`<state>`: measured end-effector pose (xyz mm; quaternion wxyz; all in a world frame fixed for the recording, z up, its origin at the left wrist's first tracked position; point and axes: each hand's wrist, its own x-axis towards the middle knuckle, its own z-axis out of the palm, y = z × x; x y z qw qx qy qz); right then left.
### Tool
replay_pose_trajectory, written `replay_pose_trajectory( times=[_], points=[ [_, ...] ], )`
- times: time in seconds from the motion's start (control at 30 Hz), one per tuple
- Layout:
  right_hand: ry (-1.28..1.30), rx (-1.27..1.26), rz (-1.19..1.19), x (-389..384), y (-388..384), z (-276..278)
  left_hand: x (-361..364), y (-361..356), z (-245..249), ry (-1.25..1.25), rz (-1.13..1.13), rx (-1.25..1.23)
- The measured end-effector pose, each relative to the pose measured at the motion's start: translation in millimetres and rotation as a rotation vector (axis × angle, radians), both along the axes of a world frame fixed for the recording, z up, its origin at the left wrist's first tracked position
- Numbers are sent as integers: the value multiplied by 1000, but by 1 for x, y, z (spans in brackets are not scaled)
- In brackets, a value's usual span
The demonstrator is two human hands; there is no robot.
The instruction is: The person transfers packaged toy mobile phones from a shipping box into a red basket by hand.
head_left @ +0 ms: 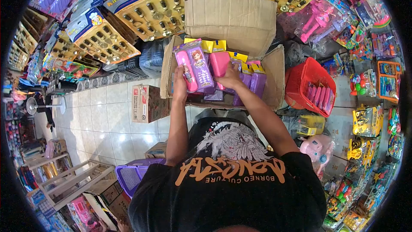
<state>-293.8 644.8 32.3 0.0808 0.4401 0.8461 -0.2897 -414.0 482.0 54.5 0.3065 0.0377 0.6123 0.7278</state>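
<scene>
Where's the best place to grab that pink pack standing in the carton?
Pinch the pink pack by its upper edge, coming from above: it stands upright, wedged between purple packs in the carton, so only the top looks free. The right hand touches it.
</scene>
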Motion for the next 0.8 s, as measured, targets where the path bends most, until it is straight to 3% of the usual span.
replay_pose_trajectory(
  times=[0.03, 0.1, 0.13, 0.17, 0.23, 0.43, 0.5, 0.57, 0.6, 0.8],
  points=[
    [1, 0, 5, 7, 8, -2, -3, -1, -6, 1, 5, 0],
    [423, -440, 55, 24, 27, -3, -8, -3, -25, -34, -47, 83],
    [604, -285, -71, 34, 17, 4, -9, -3, -29, -34, -45, 88],
    [603, -281, -71, 44, 18, 5, -10, -3, -32, -66, -41, 109],
    [865, -790, -390, 64, 29, 9, -9, 1, -29, -96, -44, 134],
    [1301, -941, -488, 92, 35, 39, 8, 22, 4, -105, -162, 141],
    [1310, -885, -572, 86, 27, 59, 9, 32, -6, -88, -252, 123],
    [1218, -660, -616, 84, 15, 79, 27, 42, 20, -89, -273, 113],
    [1221, -751, -618, 85, 16, 71, 33, 47, 24, -50, -307, 128],
    [1188, -649, -549, 105, 6, 71, 67, 70, 43, 22, -535, 262]
  ],
)
